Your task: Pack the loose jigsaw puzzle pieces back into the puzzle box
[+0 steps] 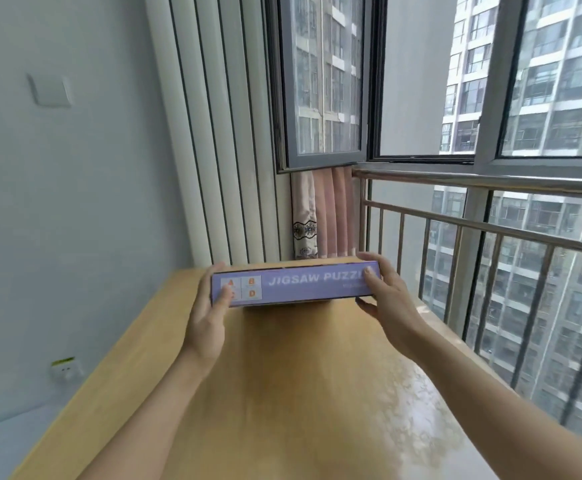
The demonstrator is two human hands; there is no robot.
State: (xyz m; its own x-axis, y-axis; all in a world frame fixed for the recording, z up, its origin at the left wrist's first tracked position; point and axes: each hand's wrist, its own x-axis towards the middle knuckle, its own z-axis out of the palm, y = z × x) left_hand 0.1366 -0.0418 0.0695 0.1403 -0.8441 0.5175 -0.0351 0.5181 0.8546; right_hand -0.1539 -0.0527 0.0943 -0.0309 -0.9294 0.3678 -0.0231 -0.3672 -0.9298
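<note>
A lavender puzzle box (294, 285) marked "JIGSAW PUZZLE" is at the far end of the wooden table (282, 375), its long side facing me. My left hand (209, 306) grips its left end, thumb on the side face and fingers over the top edge. My right hand (384, 292) grips the right end in the same way. The box appears closed, with its near edge slightly raised off the table. No loose puzzle pieces are in view.
A metal railing (490, 237) runs along the table's right side, with windows above it. A grey wall is on the left, with a socket (66, 370) low down. White vertical panels and a pink curtain (324, 216) stand behind the box.
</note>
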